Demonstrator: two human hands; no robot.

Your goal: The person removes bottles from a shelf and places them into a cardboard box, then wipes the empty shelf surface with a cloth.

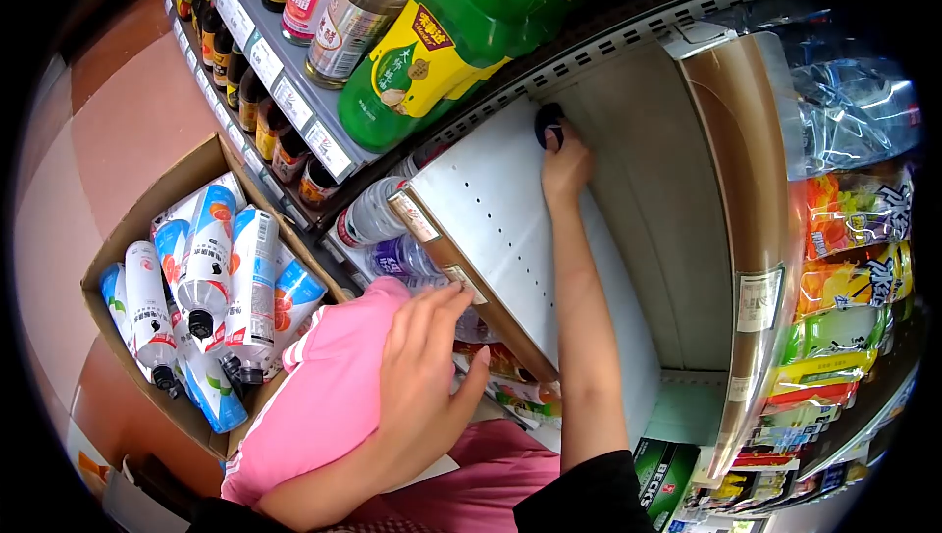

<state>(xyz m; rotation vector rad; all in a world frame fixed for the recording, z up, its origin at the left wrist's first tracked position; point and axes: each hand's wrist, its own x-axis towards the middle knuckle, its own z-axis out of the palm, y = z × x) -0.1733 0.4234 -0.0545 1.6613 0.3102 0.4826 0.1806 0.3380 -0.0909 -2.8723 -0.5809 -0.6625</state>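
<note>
My right hand (pixel 566 168) reaches to the far end of a white shelf board (pixel 491 229), its fingers closed round a small dark object (pixel 549 121) against the surface. What that object is, I cannot make out. Nearer, my left hand (pixel 422 356) has its thumb spread and its fingertips by the board's brown front edge (pixel 510 337), beside a price label (pixel 459 281). Pink fabric with white stripes (pixel 334 361) lies just under and beside that hand. Clear bottles (pixel 373 211) stand below the board.
An open carton (pixel 128 185) of white-and-blue bottles (pixel 206 248) is at left. Above it, a grey shelf (pixel 265 37) holds sauce bottles and large green containers (pixel 442 42). Bagged goods (pixel 849 278) line the right side, and a green box (pixel 662 474) sits at the bottom.
</note>
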